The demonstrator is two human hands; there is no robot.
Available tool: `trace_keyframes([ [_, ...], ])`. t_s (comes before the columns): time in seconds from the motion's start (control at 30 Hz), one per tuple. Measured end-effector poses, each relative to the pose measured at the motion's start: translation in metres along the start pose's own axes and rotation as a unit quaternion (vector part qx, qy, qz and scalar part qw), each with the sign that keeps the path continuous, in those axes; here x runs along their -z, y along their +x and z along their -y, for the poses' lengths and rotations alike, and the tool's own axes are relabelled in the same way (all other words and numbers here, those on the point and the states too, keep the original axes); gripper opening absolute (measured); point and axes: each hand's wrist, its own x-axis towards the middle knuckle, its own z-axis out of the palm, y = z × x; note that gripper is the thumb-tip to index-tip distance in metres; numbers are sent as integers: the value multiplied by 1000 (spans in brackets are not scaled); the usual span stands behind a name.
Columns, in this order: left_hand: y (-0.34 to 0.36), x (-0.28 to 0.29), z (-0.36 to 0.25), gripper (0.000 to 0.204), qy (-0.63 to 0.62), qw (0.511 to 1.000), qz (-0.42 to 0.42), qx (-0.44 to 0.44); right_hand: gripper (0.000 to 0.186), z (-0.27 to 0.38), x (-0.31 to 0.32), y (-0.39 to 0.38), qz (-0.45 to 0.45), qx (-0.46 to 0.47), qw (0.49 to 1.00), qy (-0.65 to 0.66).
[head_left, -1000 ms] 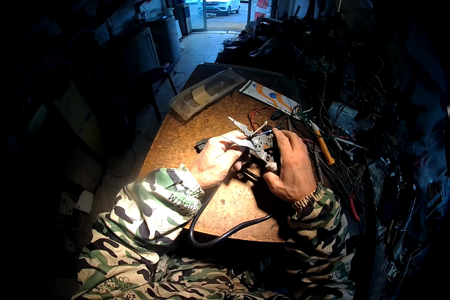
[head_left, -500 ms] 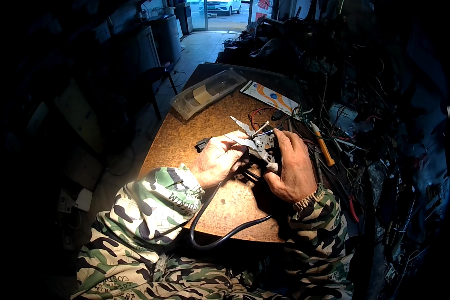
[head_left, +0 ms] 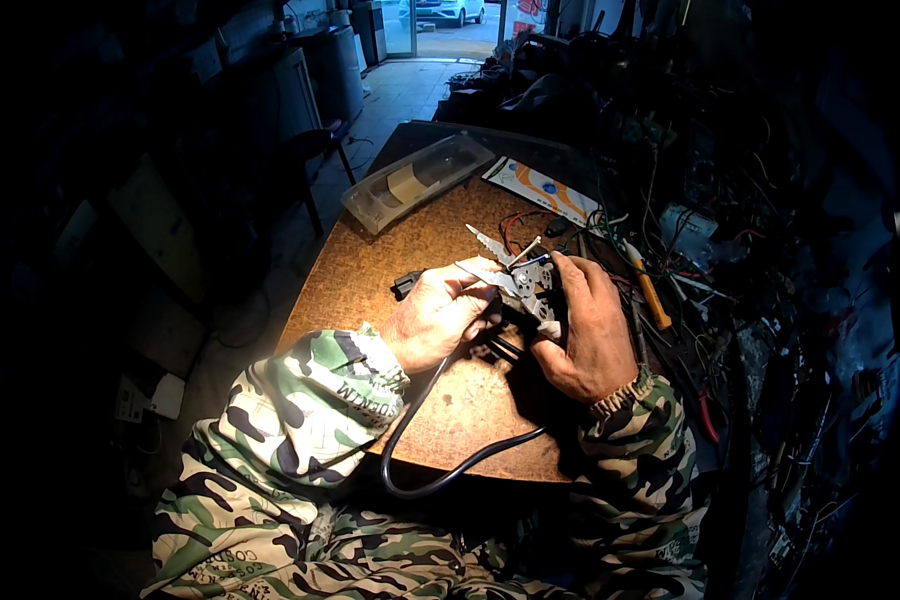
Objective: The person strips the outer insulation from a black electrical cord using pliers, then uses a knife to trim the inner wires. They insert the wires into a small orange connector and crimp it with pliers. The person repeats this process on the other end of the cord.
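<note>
Barely anything has moved over the last second: the metal pliers [head_left: 523, 283] have edged slightly forward and to the right, both hands going with them, and the whole view has shifted a touch too. They sit between the two hands, above the near part of the brown worktop [head_left: 355, 280], their toothed jaws spread and pointing forward and to the left, with a thin pale wire [head_left: 526, 250] sticking up beside them. Being metal, they should feel stiff, fairly dense and hard to damage, a little slick where bare; the handles, behind the pivot, look the sound place to grip, away from the blades. The black cable [head_left: 410, 493], looping past the worktop's front edge, seems rubbery and springy, best pinched close to its working end. The right hand [head_left: 592, 330] is half curled around the pliers from the right, forefinger along the far side and thumb nearer the body. The left hand [head_left: 435, 318] is closed, thumb against forefinger, apparently on the cable, though its fingertips are partly hidden. Both forearms, in camouflage sleeves [head_left: 310, 415], angle inward from the lower edge, wrists low and near the worktop.
</note>
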Motion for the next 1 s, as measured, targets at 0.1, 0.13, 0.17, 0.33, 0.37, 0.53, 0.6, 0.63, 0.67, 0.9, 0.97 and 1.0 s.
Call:
trace_keyframes([
  [0.1,1,0,3,22,-8,1000,-7,11,81,-1,-1,0,4,-3,1000,-5],
  [0.13,3,0,6,22,-5,1000,-5,15,81,-3,-2,-1,3,-4,1000,-10],
  [0.17,5,1,9,22,-1,1000,-3,18,81,-4,-2,-3,3,-6,1000,-15],
  [0.33,1,9,8,25,38,999,25,4,79,-2,-3,-1,4,2,1000,-16],
  [0.37,2,8,7,24,48,998,30,3,79,-3,-3,-2,8,-2,1000,-15],
  [0.53,1,4,1,23,73,997,8,-19,78,-1,1,-1,22,-7,1000,2],
  [0.6,2,4,2,23,72,997,11,-26,79,-1,0,-1,24,-4,1000,0],
  [0.63,1,3,1,23,77,997,11,-28,80,-1,0,-1,24,-4,1000,-4],
  [0.67,1,2,0,23,82,996,10,-30,80,-1,0,-1,25,-3,1000,-7],
  [0.9,0,2,3,23,58,998,-5,-27,81,2,0,0,33,3,999,-7],
  [0.97,0,3,2,23,47,999,-3,-17,81,2,0,0,32,6,999,-2],
  [1.0,1,3,4,23,49,999,5,-20,81,1,0,0,32,4,999,-2],
])
